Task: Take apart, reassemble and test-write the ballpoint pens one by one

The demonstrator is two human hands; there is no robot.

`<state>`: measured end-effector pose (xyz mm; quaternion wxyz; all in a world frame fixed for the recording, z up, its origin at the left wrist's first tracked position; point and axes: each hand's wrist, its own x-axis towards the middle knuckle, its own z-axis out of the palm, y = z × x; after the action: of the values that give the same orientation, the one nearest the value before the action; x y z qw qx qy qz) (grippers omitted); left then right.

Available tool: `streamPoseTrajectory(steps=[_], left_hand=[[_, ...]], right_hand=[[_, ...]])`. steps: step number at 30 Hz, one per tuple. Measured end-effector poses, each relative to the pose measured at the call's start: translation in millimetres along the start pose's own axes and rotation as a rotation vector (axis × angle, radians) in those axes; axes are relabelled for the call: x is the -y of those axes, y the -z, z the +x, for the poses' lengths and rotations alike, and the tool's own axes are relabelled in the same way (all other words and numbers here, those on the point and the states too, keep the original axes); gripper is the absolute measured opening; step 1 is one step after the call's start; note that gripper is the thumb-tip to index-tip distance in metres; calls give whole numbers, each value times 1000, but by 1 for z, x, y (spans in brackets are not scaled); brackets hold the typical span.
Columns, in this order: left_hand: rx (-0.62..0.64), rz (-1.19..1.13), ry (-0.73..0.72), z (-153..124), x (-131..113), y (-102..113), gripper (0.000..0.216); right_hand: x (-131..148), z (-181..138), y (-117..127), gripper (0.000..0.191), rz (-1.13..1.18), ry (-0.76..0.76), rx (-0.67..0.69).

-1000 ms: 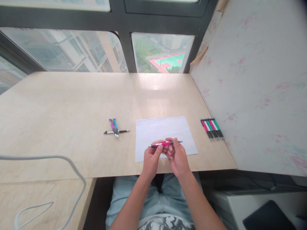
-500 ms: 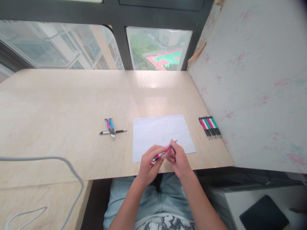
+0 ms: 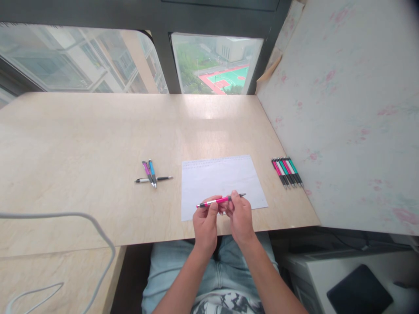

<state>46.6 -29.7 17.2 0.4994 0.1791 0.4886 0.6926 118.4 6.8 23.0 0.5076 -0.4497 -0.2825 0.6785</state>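
Observation:
Both hands hold a pink pen [image 3: 222, 200] over the near part of a white sheet of paper [image 3: 216, 179]. My left hand [image 3: 206, 222] grips the pen's clip end between thumb and fingers. My right hand [image 3: 240, 218] pinches the dark grip close to the tip, which points right and slightly up. Rows of small writing run along the paper's top edge; the words are too small to read.
Left of the paper, a purple pen [image 3: 147, 171] and a blue pen [image 3: 152, 172] lie across a silver-and-black pen [image 3: 163, 178]. Several pens [image 3: 286, 172] lie side by side against the wall [image 3: 343, 109] at right. A grey cable [image 3: 75, 214] loops over the desk's left.
The pen has turned from a steep slant to nearly level, showing more of its pink barrel. My left hand has shifted slightly right, its thumb now under the pen.

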Motion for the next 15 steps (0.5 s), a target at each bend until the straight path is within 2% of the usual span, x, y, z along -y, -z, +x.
streamPoseTrajectory(steps=[4, 9, 15], left_hand=[[-34, -183, 144, -2, -6, -11, 25], [-78, -242, 224, 0, -11, -12, 26], [-114, -211, 190, 7, -13, -4, 25]], right_hand=[[-6, 3, 7, 52, -160, 119, -41], [0, 4, 11, 48, -463, 316, 6], [13, 7, 15, 36, -495, 273, 221]])
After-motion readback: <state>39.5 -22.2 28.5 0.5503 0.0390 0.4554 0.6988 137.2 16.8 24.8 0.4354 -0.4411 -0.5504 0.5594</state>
